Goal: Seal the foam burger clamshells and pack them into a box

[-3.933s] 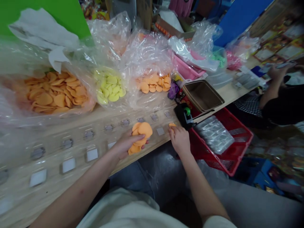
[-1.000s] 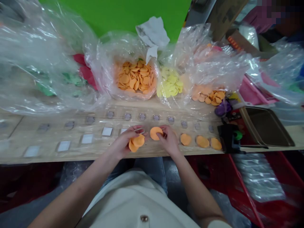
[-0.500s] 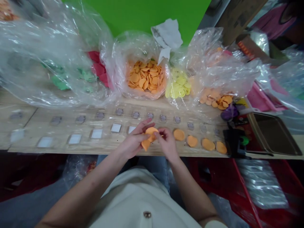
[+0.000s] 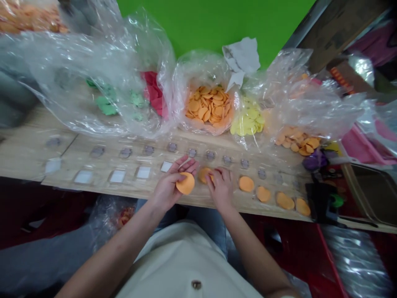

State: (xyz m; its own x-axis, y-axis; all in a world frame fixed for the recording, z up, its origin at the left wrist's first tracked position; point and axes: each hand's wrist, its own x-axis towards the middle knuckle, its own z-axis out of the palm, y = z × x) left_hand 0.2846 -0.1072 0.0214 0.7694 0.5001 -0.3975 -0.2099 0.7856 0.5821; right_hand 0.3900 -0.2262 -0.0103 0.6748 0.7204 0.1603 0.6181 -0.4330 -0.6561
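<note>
My left hand cradles a flat orange disc against its fingers. My right hand has its fingertips on the edge of another orange disc, which lies on the wooden board. Several more orange discs sit in a row to the right, the nearest close to my right hand. Small white square pads and grey metal fittings run along the board in two rows. The pads to the left of my hands have no discs on them.
Plastic bags of orange, yellow, green and red pieces line the board's far side. A black dispenser with a green part and a brown tray stand right. A red basket sits below the board.
My hands have parted, and one disc now lies on the board under my right fingertips. The left hand holds a single disc. The view has turned, shifting the board's right end lower.
</note>
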